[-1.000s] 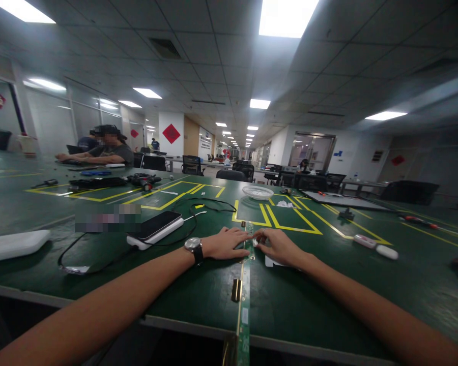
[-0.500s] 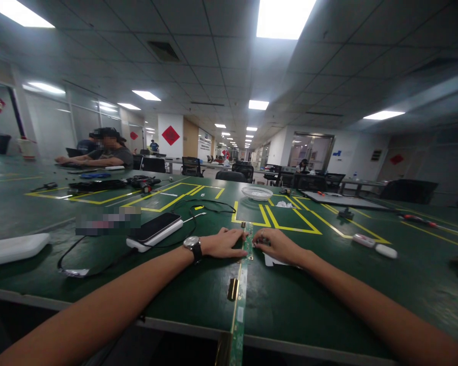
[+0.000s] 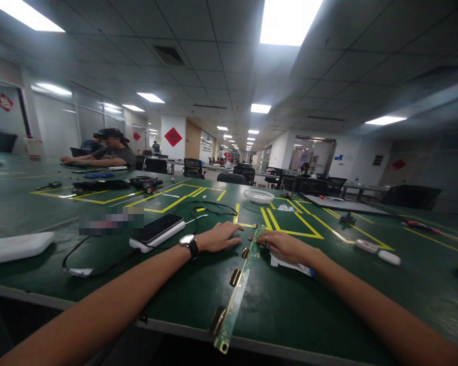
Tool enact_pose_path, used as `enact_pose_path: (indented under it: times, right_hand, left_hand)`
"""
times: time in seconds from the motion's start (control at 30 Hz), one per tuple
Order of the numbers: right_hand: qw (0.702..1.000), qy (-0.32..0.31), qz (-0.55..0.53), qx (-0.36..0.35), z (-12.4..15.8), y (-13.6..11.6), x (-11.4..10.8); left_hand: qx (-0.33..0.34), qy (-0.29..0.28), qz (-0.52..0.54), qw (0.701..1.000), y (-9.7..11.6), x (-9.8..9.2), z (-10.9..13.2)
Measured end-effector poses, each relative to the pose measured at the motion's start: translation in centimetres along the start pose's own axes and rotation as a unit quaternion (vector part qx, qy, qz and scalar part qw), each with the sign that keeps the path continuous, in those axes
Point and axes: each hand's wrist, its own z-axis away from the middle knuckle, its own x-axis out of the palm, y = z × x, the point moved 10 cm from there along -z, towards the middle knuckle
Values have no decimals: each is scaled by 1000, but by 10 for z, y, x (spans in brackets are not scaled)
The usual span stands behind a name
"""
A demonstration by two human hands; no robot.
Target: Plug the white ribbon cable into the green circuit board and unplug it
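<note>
though aslant, board (image 3: 239,290) (far end rightward)

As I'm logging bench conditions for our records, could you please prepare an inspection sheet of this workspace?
Surface: green tabletop marked with yellow tape.
Job's things: long, narrow green circuit board with brown flexible tabs; its near end reaches past the tabletop's near edge.
Clutter: black-screened phone on a white rectangular block; round white openwork basket; crumpled white paper.
Hands: left hand open, left of the board and apart from it; right hand at the board's far part, grip unclear.
Cables: thin black cable, looped, on the left.
Surroundings: seated person at the left; black office chairs; red diamond-shaped wall sign.
</note>
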Motion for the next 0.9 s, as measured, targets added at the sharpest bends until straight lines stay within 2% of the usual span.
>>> enact_pose_path:
  times: [0.2,0.4,0.57,0.63,0.7,0.8,0.9]
  right_hand:
    - [990,-44,93,101,15,35,-4]
    - [952,-93,227,182,23,57,-5]
    - [940,-92,250,214,29,66,-8]
    - [939,-83,253,217,30,65,-10]
    - [951,-66,224,202,29,59,-11]
    - [982,-54,114,143,25,46,-7]
    - [992,-74,41,98,26,40,-1]
  left_hand:
    - [9,18,-7,1000,10,-11,2]
    - [24,90,-38,995,13,-35,5]
    - [32,101,-70,992,9,-33,4]
    - [36,99,-81,991,9,-30,3]
    - [40,99,-92,990,10,-28,3]
    - [44,100,-103,989,13,-27,4]
    - [48,98,-108,988,15,-27,5]
